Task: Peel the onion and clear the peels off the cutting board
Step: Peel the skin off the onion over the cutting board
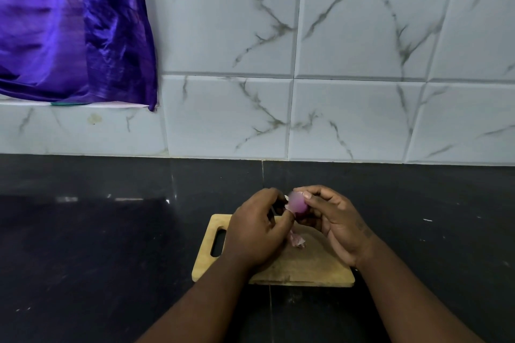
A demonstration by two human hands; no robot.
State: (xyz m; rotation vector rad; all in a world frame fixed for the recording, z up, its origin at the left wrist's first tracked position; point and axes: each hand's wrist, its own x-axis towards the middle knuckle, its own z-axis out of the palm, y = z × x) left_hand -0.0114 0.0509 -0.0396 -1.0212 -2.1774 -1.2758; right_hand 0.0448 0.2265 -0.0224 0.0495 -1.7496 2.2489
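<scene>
Over the cutting board [306,267], both hands' fingers [309,195] grip the onion [297,203].

Tons of open dark countertop [97,245] left and right of the cutting board [306,270]; only a peel scrap [296,241] sits on it, tiled wall [362,64] blocks behind.

Marble tiles [362,64] (purple curtain [69,28])

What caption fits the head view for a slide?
Both hands, left hand and right hand, peel a purple onion above the cutting board.
</scene>
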